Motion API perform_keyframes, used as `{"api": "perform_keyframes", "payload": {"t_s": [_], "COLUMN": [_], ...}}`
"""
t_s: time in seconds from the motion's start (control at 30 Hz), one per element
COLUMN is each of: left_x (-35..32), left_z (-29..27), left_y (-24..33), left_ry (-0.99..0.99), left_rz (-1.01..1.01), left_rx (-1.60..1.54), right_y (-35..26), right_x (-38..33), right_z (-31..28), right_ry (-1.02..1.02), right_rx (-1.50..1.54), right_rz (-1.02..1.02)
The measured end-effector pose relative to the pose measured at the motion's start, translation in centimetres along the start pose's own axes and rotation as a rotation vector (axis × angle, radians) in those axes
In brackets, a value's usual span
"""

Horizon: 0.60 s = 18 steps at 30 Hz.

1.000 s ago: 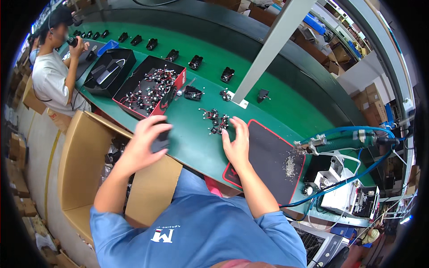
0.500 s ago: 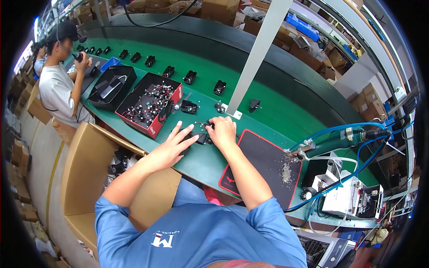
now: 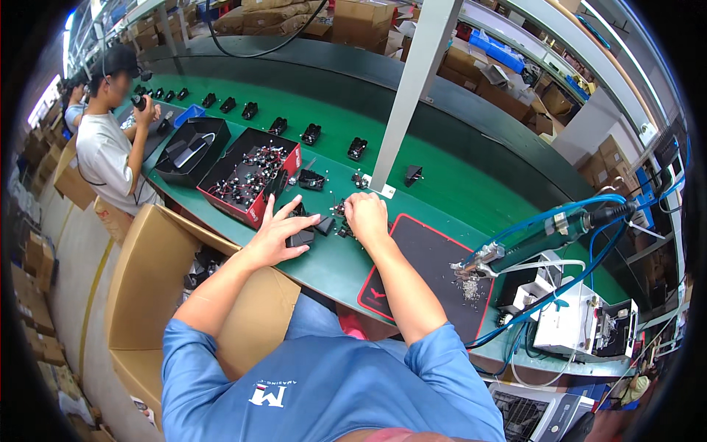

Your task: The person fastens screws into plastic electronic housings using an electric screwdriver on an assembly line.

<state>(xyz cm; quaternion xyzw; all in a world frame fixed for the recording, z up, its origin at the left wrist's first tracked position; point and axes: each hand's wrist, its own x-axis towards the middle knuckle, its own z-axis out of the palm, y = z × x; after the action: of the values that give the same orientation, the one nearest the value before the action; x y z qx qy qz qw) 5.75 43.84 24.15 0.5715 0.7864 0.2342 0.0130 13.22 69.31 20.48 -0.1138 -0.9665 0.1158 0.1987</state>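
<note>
My left hand (image 3: 271, 234) is spread low over the near edge of the green bench, fingers apart. Below its forefinger and thumb lies a black plastic housing (image 3: 302, 238), partly covered; a second black piece (image 3: 325, 225) is just to the right of its fingertips. My right hand (image 3: 366, 216) bends its fingers down and together at the bench top; what they pinch is hidden. Small black parts with wires (image 3: 340, 209) show beside its fingertips. Beyond my hands sits a black housing with wired parts (image 3: 311, 179).
A red-and-black box (image 3: 254, 210) of wired parts stands left of centre, beside a black bin (image 3: 177, 171). Right are a black mat (image 3: 442, 258) with tiny metal pieces and a green power screwdriver (image 3: 541, 239). A post (image 3: 403, 103) rises ahead. Another person (image 3: 110, 158) works at left.
My left hand has shifted slightly left, its fingers spreading wider and uncovering more of the black pieces. The right hand stays in nearly the same place. The view has shifted a little.
</note>
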Motion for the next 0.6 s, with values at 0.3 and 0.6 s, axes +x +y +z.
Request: {"api": "perform_keyframes", "payload": {"t_s": [0.3, 0.6], "left_x": [0.4, 0.5], "left_z": [0.3, -1.6], "left_y": [0.3, 7.5], "left_ry": [0.09, 0.449], "left_rz": [-0.048, -0.599], "left_rx": [-0.218, -1.334], "right_y": [-1.3, -2.3], "right_x": [-4.7, -5.4], "right_z": [-2.4, -0.5], "right_ry": [0.019, -0.007], "right_rx": [0.223, 0.148], "right_rz": [-0.194, -0.115]}}
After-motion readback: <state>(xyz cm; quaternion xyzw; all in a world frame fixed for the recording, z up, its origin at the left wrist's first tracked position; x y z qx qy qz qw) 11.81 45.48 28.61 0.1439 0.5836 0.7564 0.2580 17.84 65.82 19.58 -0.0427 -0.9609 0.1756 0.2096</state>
